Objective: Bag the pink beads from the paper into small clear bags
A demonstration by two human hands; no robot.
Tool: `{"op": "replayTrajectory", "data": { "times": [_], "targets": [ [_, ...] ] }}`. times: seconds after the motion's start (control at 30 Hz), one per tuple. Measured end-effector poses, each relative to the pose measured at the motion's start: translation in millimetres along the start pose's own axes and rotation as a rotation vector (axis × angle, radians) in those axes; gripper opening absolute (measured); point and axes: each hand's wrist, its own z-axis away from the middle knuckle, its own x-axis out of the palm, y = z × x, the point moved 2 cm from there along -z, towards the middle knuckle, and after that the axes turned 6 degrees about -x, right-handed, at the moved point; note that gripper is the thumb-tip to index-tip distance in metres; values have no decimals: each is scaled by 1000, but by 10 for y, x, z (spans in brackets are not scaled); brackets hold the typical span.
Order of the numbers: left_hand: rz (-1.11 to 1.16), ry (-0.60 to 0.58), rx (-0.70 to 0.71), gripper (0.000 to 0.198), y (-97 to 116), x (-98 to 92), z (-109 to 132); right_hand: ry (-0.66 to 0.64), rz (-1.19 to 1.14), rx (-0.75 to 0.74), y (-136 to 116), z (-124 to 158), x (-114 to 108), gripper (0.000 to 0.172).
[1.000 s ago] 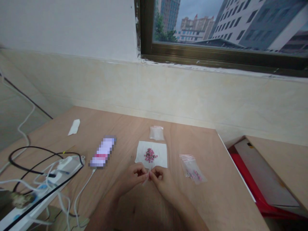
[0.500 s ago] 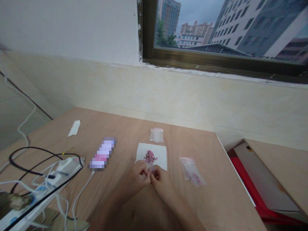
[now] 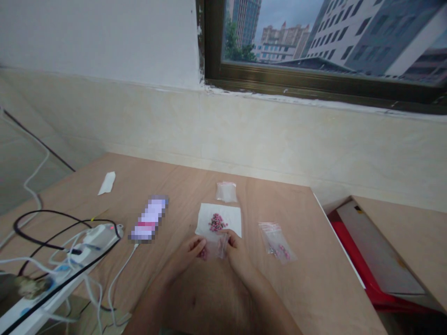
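My left hand (image 3: 186, 256) and my right hand (image 3: 237, 249) are just below the lower edge of a white paper sheet (image 3: 230, 217). Between them, both hands hold a small clear plastic bag (image 3: 222, 246). Some pink beads (image 3: 203, 253) show by my left fingers, perhaps inside the bag. A heap of pink beads (image 3: 217, 222) lies on the sheet, just above my hands. Behind the sheet lies a clear bag of white contents (image 3: 226, 191). To the right lies a zip bag with pink beads (image 3: 275, 242).
A pixelated phone-sized object (image 3: 149, 218) and a white paper scrap (image 3: 106, 183) lie on the wooden table (image 3: 296, 279). A power strip (image 3: 94, 239) with tangled cables sits at left. Beyond the table's right edge is a red object (image 3: 352, 246).
My hands have drawn apart and lower, away from the sheet. The clear bag now shows between them, where earlier my fingertips were pinched close together.
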Motion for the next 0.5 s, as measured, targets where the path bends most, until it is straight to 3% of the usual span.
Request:
{"op": "replayTrajectory", "data": {
  "times": [0.13,0.23,0.33,0.5],
  "targets": [
    [137,114,-23,36,-133,-150,-143,99,18,26,148,-79,-15,22],
    [173,207,-18,37,-188,-263,-205,71,127,-49,159,-95,0,21],
    [194,254,-30,34,-231,-323,-223,9,272,-111,203,-127,51,18],
    [254,280,-71,33,-343,-375,-213,61,428,-127,416,-277,56,14]
  ]
}}
